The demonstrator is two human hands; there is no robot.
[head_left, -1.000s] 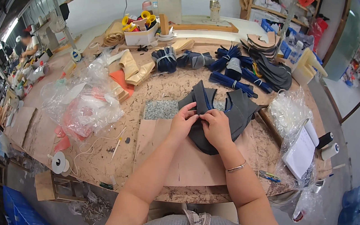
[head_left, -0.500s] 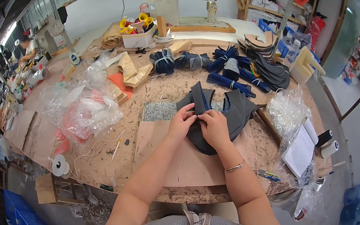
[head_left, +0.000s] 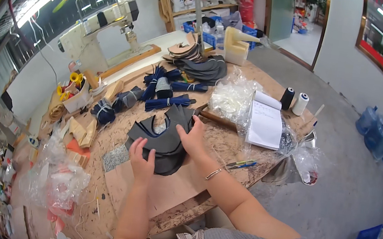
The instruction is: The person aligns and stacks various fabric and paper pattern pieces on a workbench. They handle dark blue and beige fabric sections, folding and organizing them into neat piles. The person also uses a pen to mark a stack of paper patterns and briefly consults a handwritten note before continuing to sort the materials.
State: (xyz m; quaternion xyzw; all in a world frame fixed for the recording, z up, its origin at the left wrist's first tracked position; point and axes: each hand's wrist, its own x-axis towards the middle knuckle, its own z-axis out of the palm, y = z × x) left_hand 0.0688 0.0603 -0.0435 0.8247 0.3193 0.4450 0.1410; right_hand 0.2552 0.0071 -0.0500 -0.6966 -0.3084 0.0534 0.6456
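A stack of dark grey, U-shaped cut pieces (head_left: 170,160), which look like shoe uppers, lies in front of me, with blue showing along the inner edge of the opening. My left hand (head_left: 142,160) is at the near left side of the stack, fingers spread and holding nothing. At the stack's right side is my right hand (head_left: 192,138), its thumb and fingers apart, touching or just over the edge. Beneath the stack lie a tan sheet (head_left: 126,191) and a speckled grey slab (head_left: 115,157).
Behind the stack are tied blue bundles (head_left: 170,102) and piled grey pieces (head_left: 205,68). An open notebook (head_left: 266,122), clear plastic (head_left: 233,93), pens (head_left: 241,164) and thread cones (head_left: 300,104) are to the right. More crumpled plastic (head_left: 55,176) lies left. A sewing machine (head_left: 94,34) stands at the back.
My view has swung to the right. Both hands were pinched together at the stack's upper left part; now they are apart, fingers spread, on either side of it.
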